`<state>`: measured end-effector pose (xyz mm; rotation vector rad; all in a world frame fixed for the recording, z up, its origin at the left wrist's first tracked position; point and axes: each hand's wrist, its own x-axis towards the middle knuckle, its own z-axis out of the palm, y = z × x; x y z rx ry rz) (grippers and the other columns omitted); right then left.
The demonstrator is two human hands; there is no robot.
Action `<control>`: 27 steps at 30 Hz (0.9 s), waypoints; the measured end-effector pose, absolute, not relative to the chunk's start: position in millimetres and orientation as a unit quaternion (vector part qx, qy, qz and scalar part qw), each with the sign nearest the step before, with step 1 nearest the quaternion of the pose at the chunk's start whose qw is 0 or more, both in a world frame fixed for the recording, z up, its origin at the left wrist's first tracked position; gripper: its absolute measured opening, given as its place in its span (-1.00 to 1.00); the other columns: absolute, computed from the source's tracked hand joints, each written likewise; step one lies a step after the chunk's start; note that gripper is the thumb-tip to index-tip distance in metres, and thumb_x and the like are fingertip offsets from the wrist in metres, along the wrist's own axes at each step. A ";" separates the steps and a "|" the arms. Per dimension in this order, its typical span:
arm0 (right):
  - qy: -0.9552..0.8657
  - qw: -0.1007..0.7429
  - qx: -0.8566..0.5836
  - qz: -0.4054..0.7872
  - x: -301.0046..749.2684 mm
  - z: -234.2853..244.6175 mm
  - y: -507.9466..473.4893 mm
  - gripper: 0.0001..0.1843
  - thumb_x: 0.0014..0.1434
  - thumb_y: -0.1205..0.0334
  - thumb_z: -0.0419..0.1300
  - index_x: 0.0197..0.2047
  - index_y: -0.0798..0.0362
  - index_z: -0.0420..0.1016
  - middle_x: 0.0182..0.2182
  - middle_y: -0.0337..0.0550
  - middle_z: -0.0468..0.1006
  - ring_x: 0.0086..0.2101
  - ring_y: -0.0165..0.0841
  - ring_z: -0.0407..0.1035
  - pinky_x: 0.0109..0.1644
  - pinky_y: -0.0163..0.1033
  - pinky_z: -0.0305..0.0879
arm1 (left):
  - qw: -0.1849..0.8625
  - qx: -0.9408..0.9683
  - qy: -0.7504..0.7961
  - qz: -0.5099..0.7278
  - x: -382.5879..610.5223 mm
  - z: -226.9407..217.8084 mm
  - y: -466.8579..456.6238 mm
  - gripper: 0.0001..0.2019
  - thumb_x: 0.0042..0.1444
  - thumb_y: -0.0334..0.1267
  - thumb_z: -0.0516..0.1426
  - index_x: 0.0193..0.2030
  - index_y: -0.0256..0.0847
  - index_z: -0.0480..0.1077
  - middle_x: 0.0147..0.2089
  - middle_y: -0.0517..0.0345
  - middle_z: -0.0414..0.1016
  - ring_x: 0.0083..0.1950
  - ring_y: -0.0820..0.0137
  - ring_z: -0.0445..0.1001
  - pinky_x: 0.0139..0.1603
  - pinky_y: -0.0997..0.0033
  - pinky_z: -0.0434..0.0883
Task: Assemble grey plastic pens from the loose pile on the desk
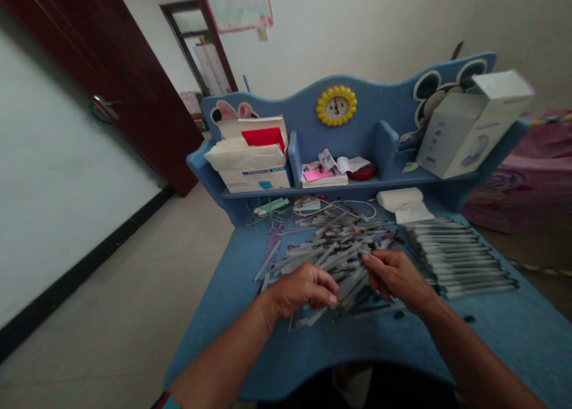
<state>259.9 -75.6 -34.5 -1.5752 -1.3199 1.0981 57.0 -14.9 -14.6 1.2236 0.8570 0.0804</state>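
Observation:
A loose pile of clear pen barrels and pens (328, 251) covers the middle of the blue desk. Over its near left edge, my left hand (306, 290) is closed, thumb and forefinger close together; whatever they may hold is too small to make out. My right hand (397, 275) hangs above the pile's right side. Its thumb and forefinger are pinched around a thin, pale piece, whose kind I cannot tell. Right of that hand, pens with dark ends (460, 260) lie side by side in a neat stack. A small black piece (399, 315), like a cap, rests on the desk near my right wrist.
A shelf (268, 193) backs the desk, holding a mask box (257, 180), papers (324, 175) and a white carton (460, 129). Under it lie a white cable (353, 202) and a paper roll (399, 199). Another black piece (469, 318) sits beyond my right forearm.

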 end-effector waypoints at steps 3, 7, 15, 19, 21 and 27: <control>-0.504 0.405 -0.607 0.463 259.1 -37.8 -81.8 -0.52 0.15 -0.04 -0.01 -0.67 0.08 0.23 -0.79 -0.33 0.30 -0.82 -0.56 0.08 -0.76 -0.44 -0.08 | 0.746 0.541 0.388 0.033 62.1 -16.4 -27.2 -0.85 -0.28 -0.30 0.21 -0.48 -0.29 0.44 -0.60 0.23 0.40 -0.60 0.55 0.23 -0.57 0.53 0.05; -0.489 0.405 -0.598 0.489 256.7 -39.3 -87.8 -0.54 0.14 -0.03 0.02 -0.67 0.08 0.20 -0.82 -0.35 0.28 -0.84 -0.58 0.04 -0.78 -0.46 -0.13 | 0.720 0.569 0.391 0.062 70.5 -19.7 -40.5 -0.82 -0.18 -0.19 0.21 -0.49 -0.28 0.40 -0.65 0.26 0.35 -0.61 0.54 0.22 -0.58 0.53 0.03; -0.483 0.404 -0.515 0.582 264.2 -51.5 -104.0 -0.60 0.12 -0.03 0.05 -0.55 0.12 0.25 -0.74 -0.37 0.33 -0.79 -0.60 0.12 -0.75 -0.50 -0.08 | 0.702 0.594 0.387 0.065 69.3 -26.6 -54.6 -0.80 -0.06 -0.18 0.13 -0.53 -0.30 0.39 -0.71 0.28 0.28 -0.66 0.57 0.08 -0.60 0.50 -0.07; -0.472 0.410 -0.460 0.630 267.8 -54.2 -107.9 -0.66 0.06 0.00 0.14 -0.26 0.12 0.29 -0.62 -0.35 0.43 -0.74 -0.57 0.22 -0.71 -0.49 0.03 | 0.704 0.599 0.379 0.048 66.8 -27.8 -55.6 -0.76 -0.04 -0.14 0.12 -0.51 -0.31 0.40 -0.71 0.27 0.27 -0.66 0.57 0.07 -0.60 0.50 -0.08; -0.476 0.403 -0.468 0.626 268.1 -54.1 -108.0 -0.63 0.06 -0.02 0.14 -0.22 0.12 0.29 -0.62 -0.35 0.43 -0.74 -0.56 0.23 -0.71 -0.49 0.06 | 0.701 0.601 0.381 0.048 66.5 -27.4 -55.6 -0.76 -0.04 -0.14 0.12 -0.51 -0.30 0.40 -0.71 0.27 0.28 -0.67 0.57 0.07 -0.60 0.50 -0.07; -0.497 0.393 -0.510 0.582 268.5 -57.4 -108.0 -0.58 0.13 -0.09 0.02 -0.50 0.12 0.26 -0.73 -0.36 0.35 -0.79 -0.59 0.13 -0.76 -0.51 -0.04 | 0.699 0.604 0.382 0.045 66.9 -28.0 -56.4 -0.75 -0.02 -0.14 0.11 -0.50 -0.31 0.41 -0.70 0.25 0.29 -0.66 0.57 0.08 -0.59 0.52 -0.05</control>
